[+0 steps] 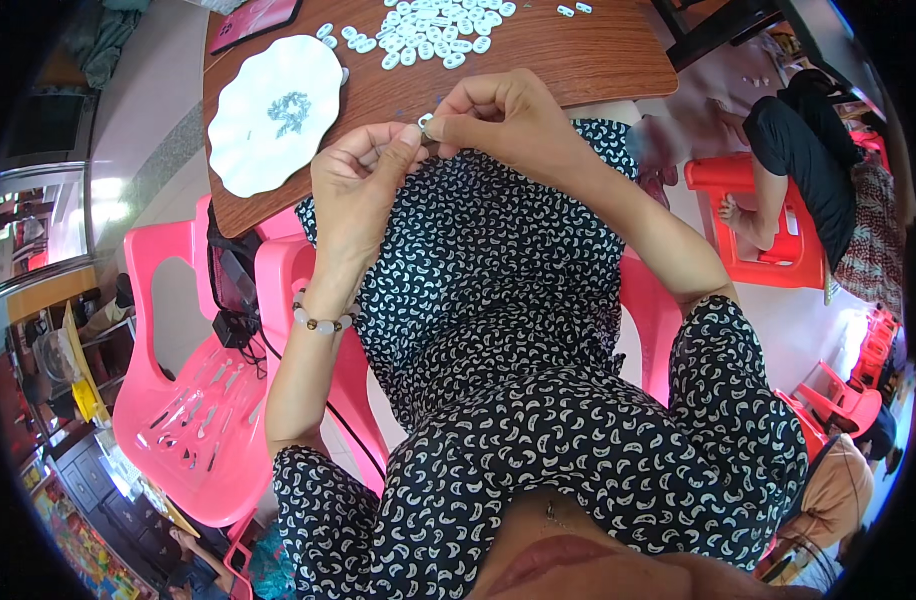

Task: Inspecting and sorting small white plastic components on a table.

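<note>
My left hand (pixel 360 180) and my right hand (pixel 513 115) meet above the table's near edge, with fingertips pinched together. Between them is a small white piece (pixel 425 121), which looks like the oval pieces on the table; the fingers cover most of it. Whether a smaller part is also pinched there I cannot make out. To the left lies a white wavy-edged plate (pixel 240 150) with a small heap of tiny grey-green parts (pixel 289 113) on it. Beyond my hands several white oval pieces with two holes (pixel 438 35) are spread in a loose pile.
The brown wooden table (pixel 588 60) ends just before my lap. A pink flat case (pixel 256 22) lies at its far left, and two white pieces (pixel 575 9) sit apart at the right. A pink chair (pixel 193 420) holds a black cable. Another person's legs (pixel 768 190) rest by a red stool (pixel 723 180).
</note>
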The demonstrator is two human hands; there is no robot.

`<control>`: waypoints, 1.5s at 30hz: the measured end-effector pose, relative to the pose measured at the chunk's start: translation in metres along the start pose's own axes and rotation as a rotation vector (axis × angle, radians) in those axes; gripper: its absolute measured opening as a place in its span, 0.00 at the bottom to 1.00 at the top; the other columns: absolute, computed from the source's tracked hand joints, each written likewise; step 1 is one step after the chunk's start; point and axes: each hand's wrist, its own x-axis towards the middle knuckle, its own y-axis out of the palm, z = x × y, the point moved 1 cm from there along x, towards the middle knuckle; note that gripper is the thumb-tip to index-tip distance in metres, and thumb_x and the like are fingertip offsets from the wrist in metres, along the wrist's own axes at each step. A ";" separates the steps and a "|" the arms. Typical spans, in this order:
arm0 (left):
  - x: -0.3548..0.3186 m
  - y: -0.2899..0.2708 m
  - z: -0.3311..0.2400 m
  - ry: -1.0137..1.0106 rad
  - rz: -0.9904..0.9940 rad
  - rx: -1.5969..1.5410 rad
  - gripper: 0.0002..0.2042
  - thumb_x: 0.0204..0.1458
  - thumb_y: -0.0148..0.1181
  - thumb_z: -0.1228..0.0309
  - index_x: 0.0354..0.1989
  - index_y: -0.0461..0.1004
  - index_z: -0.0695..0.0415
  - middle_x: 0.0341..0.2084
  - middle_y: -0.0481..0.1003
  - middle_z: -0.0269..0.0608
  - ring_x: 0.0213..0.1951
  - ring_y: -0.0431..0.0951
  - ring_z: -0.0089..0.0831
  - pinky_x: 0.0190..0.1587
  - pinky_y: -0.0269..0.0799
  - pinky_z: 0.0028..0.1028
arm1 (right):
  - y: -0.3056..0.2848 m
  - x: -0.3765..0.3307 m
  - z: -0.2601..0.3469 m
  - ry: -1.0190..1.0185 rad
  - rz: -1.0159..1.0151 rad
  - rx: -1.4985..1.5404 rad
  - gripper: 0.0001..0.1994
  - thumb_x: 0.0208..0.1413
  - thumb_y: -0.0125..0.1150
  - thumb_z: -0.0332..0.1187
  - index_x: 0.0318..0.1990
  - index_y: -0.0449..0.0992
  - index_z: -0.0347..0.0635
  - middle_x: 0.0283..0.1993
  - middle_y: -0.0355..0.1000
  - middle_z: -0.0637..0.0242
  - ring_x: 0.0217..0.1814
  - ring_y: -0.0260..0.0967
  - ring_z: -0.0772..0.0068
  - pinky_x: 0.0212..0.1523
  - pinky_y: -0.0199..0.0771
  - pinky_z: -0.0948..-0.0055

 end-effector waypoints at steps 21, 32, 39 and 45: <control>0.012 -0.005 0.000 -0.004 -0.010 0.034 0.09 0.56 0.54 0.72 0.38 0.76 0.65 0.29 0.78 0.38 0.26 0.71 0.16 0.29 0.66 0.15 | -0.019 0.001 0.008 0.054 -0.098 0.107 0.10 0.54 0.61 0.34 0.36 0.78 0.35 0.30 0.75 0.67 0.33 0.71 0.83 0.38 0.72 0.82; 0.065 0.030 0.002 0.461 -0.037 0.806 0.12 0.46 0.63 0.69 0.37 0.76 0.61 0.28 0.74 0.45 0.26 0.75 0.33 0.32 0.71 0.32 | -0.071 0.004 0.028 -0.126 -0.333 0.009 0.09 0.54 0.60 0.37 0.34 0.79 0.42 0.28 0.75 0.71 0.31 0.65 0.87 0.34 0.60 0.84; 0.087 0.038 0.005 0.571 -0.005 1.076 0.10 0.47 0.62 0.66 0.34 0.77 0.59 0.27 0.73 0.45 0.35 0.75 0.44 0.35 0.71 0.38 | -0.071 0.004 0.026 -0.127 -0.335 0.058 0.09 0.54 0.60 0.37 0.34 0.79 0.41 0.29 0.75 0.71 0.32 0.66 0.87 0.35 0.60 0.84; 0.088 0.035 0.007 0.624 -0.042 1.074 0.08 0.49 0.60 0.67 0.32 0.79 0.59 0.25 0.75 0.46 0.30 0.76 0.41 0.33 0.71 0.36 | -0.069 0.005 0.023 -0.104 -0.316 0.029 0.10 0.54 0.60 0.38 0.34 0.79 0.41 0.29 0.74 0.72 0.32 0.65 0.88 0.35 0.60 0.84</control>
